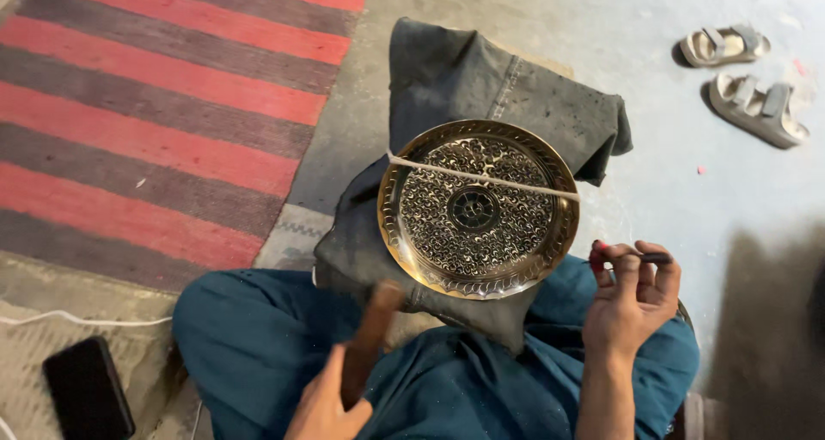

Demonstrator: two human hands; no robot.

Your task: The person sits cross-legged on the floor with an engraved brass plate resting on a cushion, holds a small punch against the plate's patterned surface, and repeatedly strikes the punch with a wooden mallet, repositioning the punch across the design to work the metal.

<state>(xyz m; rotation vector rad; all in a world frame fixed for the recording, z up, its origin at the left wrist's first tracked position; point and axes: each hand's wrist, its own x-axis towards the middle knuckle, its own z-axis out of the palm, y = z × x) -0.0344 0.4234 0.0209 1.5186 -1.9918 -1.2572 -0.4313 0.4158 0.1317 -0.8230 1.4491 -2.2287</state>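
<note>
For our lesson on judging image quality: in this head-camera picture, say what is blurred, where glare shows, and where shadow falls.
Head view: the left hand and its brown wooden tool are smeared by motion blur; the right hand with its thin tool is sharper; the engraved brass plate shows bright glints along its rim; a dark shadow covers the concrete floor at lower right; the sandals lie evenly lit.

legs (258,337): teal trousers, loose | arms: bare, no sleeves | fingers (632,268): no rings
</note>
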